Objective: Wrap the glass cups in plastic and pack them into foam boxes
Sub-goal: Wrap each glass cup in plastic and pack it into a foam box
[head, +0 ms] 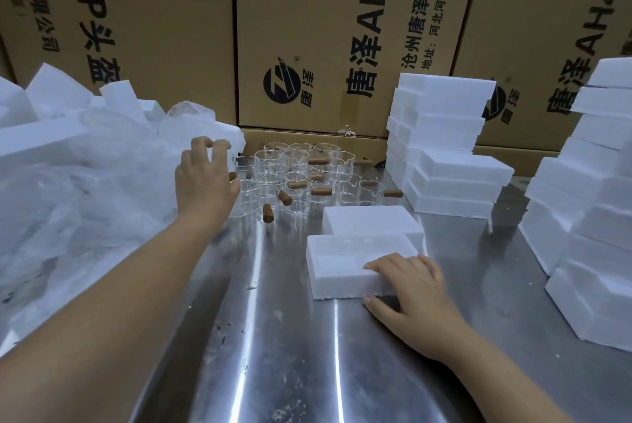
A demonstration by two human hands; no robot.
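Glass cups (297,176): cluster at frame centre, upright on steel table (290,354), wooden handles sticking out sideways. All bare, none seen in plastic.

Plastic heap (85,183): fills left of frame, its edge just beside the cups.

L hand (205,179): reaches to where heap meets cups, fingers spread and half bent at plastic edge, thumb close to nearest cup. Can't tell if it has a sheet pinched.

R hand (413,289): lower right of centre, holds near corner of open foam box (328,251); fingers lie over top rim, thumb against near wall. Box hollow looks empty.

Second foam piece (372,220): touching it behind, flat; lid or box, can't tell.

Foam stacks: one right of centre (444,155), one at far right edge (588,217). Closed, so contents unknown.

Loose foam blocks (51,94): upper left, behind plastic.

Cartons (325,29): across top of frame.

Status, est.: one box readied, plastic being fetched. For this lot, wrap + pack not begun; whole cluster left to do.
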